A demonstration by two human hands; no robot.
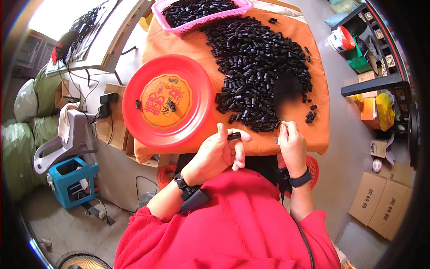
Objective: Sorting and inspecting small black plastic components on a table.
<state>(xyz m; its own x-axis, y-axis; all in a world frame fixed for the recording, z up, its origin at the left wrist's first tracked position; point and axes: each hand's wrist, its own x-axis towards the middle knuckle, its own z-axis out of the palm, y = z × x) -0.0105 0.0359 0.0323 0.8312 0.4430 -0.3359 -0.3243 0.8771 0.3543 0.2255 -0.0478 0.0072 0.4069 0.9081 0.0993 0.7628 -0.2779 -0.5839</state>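
My left hand point(220, 150) is turned palm up just in front of the table, its thumb raised. A small black plastic piece point(234, 136) is held at its curled fingers. To the right, my right hand point(293, 144) is closed in a pinch at the table's near edge. Something small and pale shows beside its fingertips, too small to name. Beyond both hands spreads a large heap of black plastic pieces point(248, 76). A round red tray point(134, 83) with a printed yellow middle lies left of the heap, with a few black pieces in it.
An orange cloth point(320, 112) covers the table. At its far edge, a pink basket point(190, 30) holds more black pieces. A blue stool point(67, 197) and a grey chair point(69, 134) stand left; cardboard boxes point(378, 201) and a dark shelf point(374, 85) are right.
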